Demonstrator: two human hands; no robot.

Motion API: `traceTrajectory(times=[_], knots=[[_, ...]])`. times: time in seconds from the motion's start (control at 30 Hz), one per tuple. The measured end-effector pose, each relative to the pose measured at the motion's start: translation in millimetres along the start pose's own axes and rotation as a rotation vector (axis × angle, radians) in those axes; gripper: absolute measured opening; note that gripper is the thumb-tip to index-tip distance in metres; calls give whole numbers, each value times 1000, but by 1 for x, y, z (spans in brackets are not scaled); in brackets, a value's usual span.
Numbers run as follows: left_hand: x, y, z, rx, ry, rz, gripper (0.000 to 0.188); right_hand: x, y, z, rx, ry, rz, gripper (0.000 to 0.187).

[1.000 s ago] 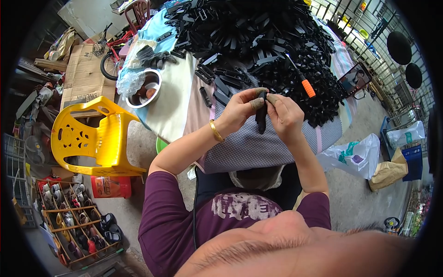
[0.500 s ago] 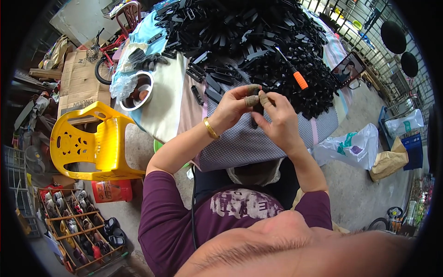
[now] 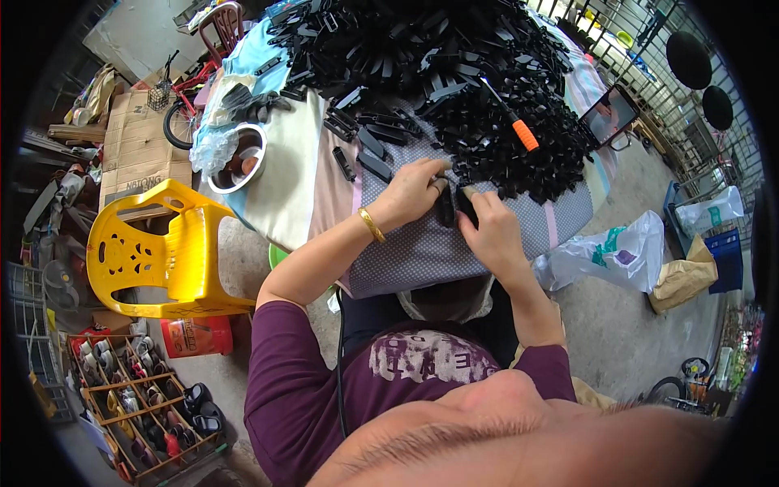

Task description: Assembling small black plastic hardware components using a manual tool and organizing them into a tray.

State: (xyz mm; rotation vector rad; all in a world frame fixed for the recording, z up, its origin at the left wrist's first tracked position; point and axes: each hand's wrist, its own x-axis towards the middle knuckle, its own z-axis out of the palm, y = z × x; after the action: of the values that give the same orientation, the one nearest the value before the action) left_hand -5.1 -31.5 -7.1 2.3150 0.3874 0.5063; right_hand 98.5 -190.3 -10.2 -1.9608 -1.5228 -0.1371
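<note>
A small black plastic part (image 3: 446,207) is sitting upright between both hands, pinched from the left and the right, just above the dotted grey cloth (image 3: 422,252). It is hanging at the near edge of the big heap of similar black parts (image 3: 438,73) spreading across the far side.

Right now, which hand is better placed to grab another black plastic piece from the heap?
Probably the right hand: its fingertips lie at the edge of the heap of black plastic pieces, while the left hand grips the black piece.
</note>
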Motion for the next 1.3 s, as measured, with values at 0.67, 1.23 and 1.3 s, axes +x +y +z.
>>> traceTrajectory(times=[0.67, 1.23, 1.3], knots=[[-12, 14, 3, -368, -212, -191, 44, 12, 12, -24, 401, -310, 147, 34], [-2, -8, -57, 319, 172, -9, 18, 47, 36, -7, 78, -206, -14, 15], [-11, -3, -76, 470, 43, -126, 20, 50, 37, -6, -20, -221, -38, 14]])
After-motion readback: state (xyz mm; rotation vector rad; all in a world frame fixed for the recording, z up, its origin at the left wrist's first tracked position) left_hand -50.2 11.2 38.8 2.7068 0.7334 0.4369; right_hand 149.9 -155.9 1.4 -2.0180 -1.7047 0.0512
